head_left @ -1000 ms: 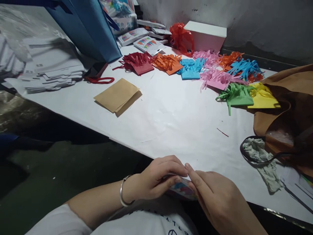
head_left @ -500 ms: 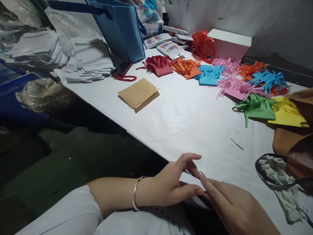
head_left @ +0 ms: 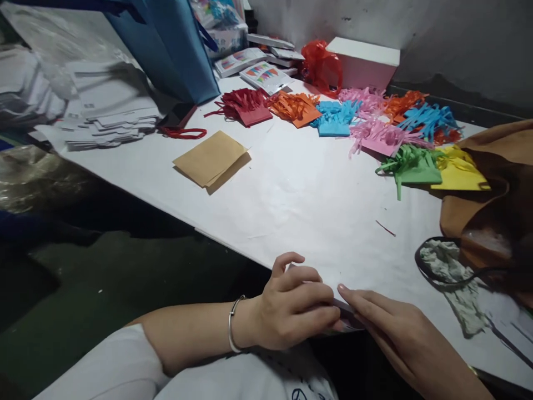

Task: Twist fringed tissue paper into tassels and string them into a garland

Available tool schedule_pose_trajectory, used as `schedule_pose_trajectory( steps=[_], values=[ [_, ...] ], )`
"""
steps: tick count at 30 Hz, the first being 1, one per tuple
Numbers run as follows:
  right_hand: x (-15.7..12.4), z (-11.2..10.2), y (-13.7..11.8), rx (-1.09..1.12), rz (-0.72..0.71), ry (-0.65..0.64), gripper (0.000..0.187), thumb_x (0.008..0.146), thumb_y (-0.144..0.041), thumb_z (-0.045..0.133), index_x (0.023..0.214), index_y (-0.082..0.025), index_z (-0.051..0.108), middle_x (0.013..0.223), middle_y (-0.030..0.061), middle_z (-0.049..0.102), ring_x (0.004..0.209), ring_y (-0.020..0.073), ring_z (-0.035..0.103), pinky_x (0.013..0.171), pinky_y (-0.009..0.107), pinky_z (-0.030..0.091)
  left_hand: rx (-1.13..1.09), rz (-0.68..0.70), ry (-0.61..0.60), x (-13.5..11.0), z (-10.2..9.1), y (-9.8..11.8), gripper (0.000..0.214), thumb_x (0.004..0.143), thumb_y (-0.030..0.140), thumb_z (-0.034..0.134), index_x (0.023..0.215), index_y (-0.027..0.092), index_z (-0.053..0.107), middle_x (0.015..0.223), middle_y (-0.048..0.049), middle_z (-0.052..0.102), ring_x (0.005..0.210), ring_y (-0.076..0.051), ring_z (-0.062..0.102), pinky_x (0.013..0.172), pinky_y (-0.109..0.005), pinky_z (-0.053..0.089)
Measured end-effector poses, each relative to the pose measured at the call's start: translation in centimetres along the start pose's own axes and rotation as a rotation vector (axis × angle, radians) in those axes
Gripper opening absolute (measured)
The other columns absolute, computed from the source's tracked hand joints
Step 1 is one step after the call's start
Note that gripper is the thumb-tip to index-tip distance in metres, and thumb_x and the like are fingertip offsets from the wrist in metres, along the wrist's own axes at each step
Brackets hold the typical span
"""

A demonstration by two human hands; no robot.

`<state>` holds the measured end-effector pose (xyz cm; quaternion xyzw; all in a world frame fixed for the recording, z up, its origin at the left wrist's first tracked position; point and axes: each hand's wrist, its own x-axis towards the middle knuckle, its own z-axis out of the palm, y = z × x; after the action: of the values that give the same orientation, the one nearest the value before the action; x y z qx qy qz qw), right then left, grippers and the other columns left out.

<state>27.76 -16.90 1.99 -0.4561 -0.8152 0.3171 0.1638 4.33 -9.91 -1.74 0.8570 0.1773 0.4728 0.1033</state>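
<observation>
Low at the table's front edge, both hands are at a thin, flat white box (head_left: 346, 305); most of it is hidden by my fingers. My left hand (head_left: 293, 308), with a silver bangle at the wrist, curls its fingers over the box's left part. Against the other end lies my right hand (head_left: 400, 328), fingers together and stretched along the edge, thumb out of sight. Farther up the table are a few brown paper sheets or envelopes (head_left: 210, 158), apart from both hands.
Fringed paper bundles in red (head_left: 250, 108), orange (head_left: 297, 108), blue (head_left: 335, 118), pink (head_left: 383, 139), green (head_left: 416, 166) and yellow (head_left: 460, 172) line the back. Stacked white cartons (head_left: 112, 105) and a blue bag (head_left: 170, 50) stand left. Right are a brown bag (head_left: 453, 219) and crumpled cloth (head_left: 447, 261).
My left fingers have come down and curled over the box, where they were raised and spread. My right hand keeps its place at the other end. The view has turned slightly right.
</observation>
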Motion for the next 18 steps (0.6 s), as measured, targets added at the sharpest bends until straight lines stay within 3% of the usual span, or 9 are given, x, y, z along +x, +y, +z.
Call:
schedule_pose_trajectory(
  steps=[4, 8, 11, 14, 18],
  values=[
    [-0.3, -0.5, 1.1, 0.115, 0.126, -0.029, 0.049, 0.103, -0.023, 0.041, 0.15, -0.039, 0.037, 0.13, 0.0002, 0.065, 0.111, 0.0133, 0.066, 0.092, 0.023, 0.054, 0.026, 0.019, -0.184, 1.2, 0.3, 0.4, 0.006, 0.09, 0.015, 0.064, 0.085, 0.018, 0.065, 0.081, 0.002, 0.07, 0.083, -0.015, 0.057, 0.101, -0.043, 0.032],
    [-0.9, -1.1, 2.5, 0.277, 0.139, -0.022, 0.039, 0.102, -0.028, 0.047, 0.14, -0.035, 0.053, 0.134, -0.0004, 0.064, 0.119, 0.016, 0.063, 0.102, 0.026, 0.049, 0.018, -0.008, -0.192, 1.3, 0.5, 0.6, 0.009, 0.092, 0.013, 0.06, 0.086, 0.017, 0.064, 0.082, 0.0003, 0.07, 0.084, -0.016, 0.056, 0.098, -0.045, 0.031],
    [-0.7, -0.9, 2.7, 0.338, 0.118, -0.008, 0.039, 0.103, -0.03, 0.046, 0.141, -0.033, 0.052, 0.129, 0.0013, 0.067, 0.113, 0.0167, 0.066, 0.096, 0.027, 0.052, 0.045, -0.045, -0.193, 1.4, 0.9, 1.3, 0.013, 0.092, 0.01, 0.057, 0.088, 0.018, 0.066, 0.083, 0.0005, 0.071, 0.085, -0.017, 0.056, 0.099, -0.046, 0.028],
    [-0.2, -0.8, 2.2, 0.374, 0.081, -0.011, 0.04, 0.103, -0.029, 0.046, 0.143, -0.034, 0.05, 0.125, -0.0012, 0.07, 0.109, 0.0148, 0.068, 0.094, 0.026, 0.053, 0.001, -0.017, -0.271, 1.7, 1.4, 2.0, 0.019, 0.093, 0.005, 0.052, 0.093, 0.018, 0.067, 0.087, 0.0003, 0.073, 0.088, -0.017, 0.057, 0.102, -0.047, 0.027],
    [-0.1, -0.6, 1.4, 0.316, 0.065, 0.008, 0.041, 0.103, -0.026, 0.046, 0.143, -0.031, 0.05, 0.135, 0.0007, 0.063, 0.121, 0.0156, 0.061, 0.103, 0.029, 0.048, -0.04, -0.008, -0.324, 2.2, 2.0, 2.1, 0.02, 0.094, 0.006, 0.049, 0.097, 0.017, 0.066, 0.095, -0.002, 0.073, 0.09, -0.019, 0.057, 0.098, -0.045, 0.029]
  ],
)
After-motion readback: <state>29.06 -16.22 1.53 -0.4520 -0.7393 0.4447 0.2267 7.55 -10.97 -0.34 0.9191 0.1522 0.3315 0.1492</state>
